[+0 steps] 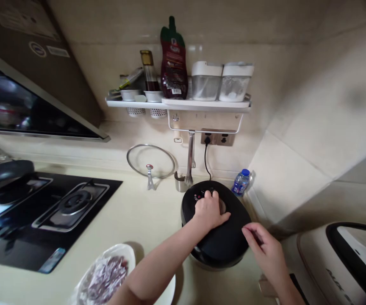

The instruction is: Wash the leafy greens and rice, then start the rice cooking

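A black, rounded electric cooker (221,248) stands on the counter with its lid down. My left hand (207,209) rests on top of it, fingers curled over beside the small control marks and thumb stretched across the lid. Part of a round greyish piece (223,206) shows beside that hand; what lies under the fingers is hidden. Close to the lid's right edge is my right hand (262,243), thumb and fingertips drawn together, with nothing visible in them. Whether those fingertips touch the lid, I cannot tell.
A plastic-covered bowl (130,254) sits at the lower left, beyond it a gas hob (75,205). Behind stand a glass lid (151,161), hanging tongs (189,159) and a blue-capped bottle (240,182). A white appliance (316,258) is at right; a shelf (202,105) holds condiments.
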